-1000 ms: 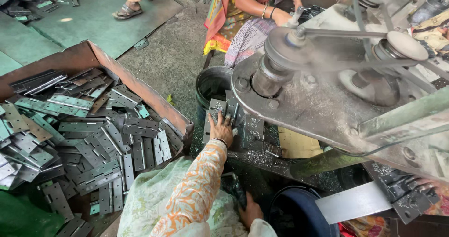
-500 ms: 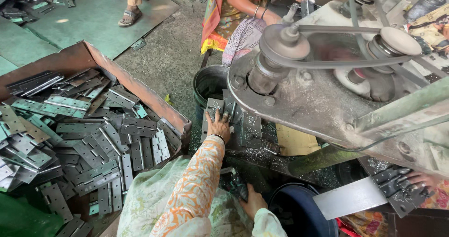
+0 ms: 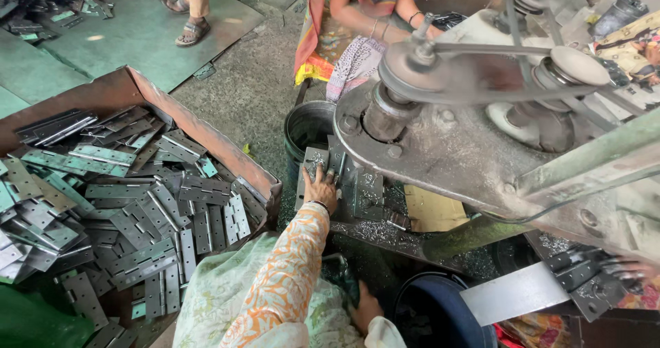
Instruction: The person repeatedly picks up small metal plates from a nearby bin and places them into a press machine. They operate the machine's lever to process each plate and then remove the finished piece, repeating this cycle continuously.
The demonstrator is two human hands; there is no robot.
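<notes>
Left hand point(image 3: 320, 188) lies flat, fingers spread, on hinge plates point(image 3: 337, 173) stacked under the machine point(image 3: 467, 149). Right hand point(image 3: 364, 308), low near the lap, grip indiscernible. Judged step: positioning plates; next calls for steady alignment.

Grey concrete floor point(image 3: 254, 80) with green sheets point(image 3: 103, 39).

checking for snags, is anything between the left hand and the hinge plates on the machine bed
Nothing visible: the left hand already rests flat on the hinge plates on the machine bed, just beside the belt-driven machine.
</notes>
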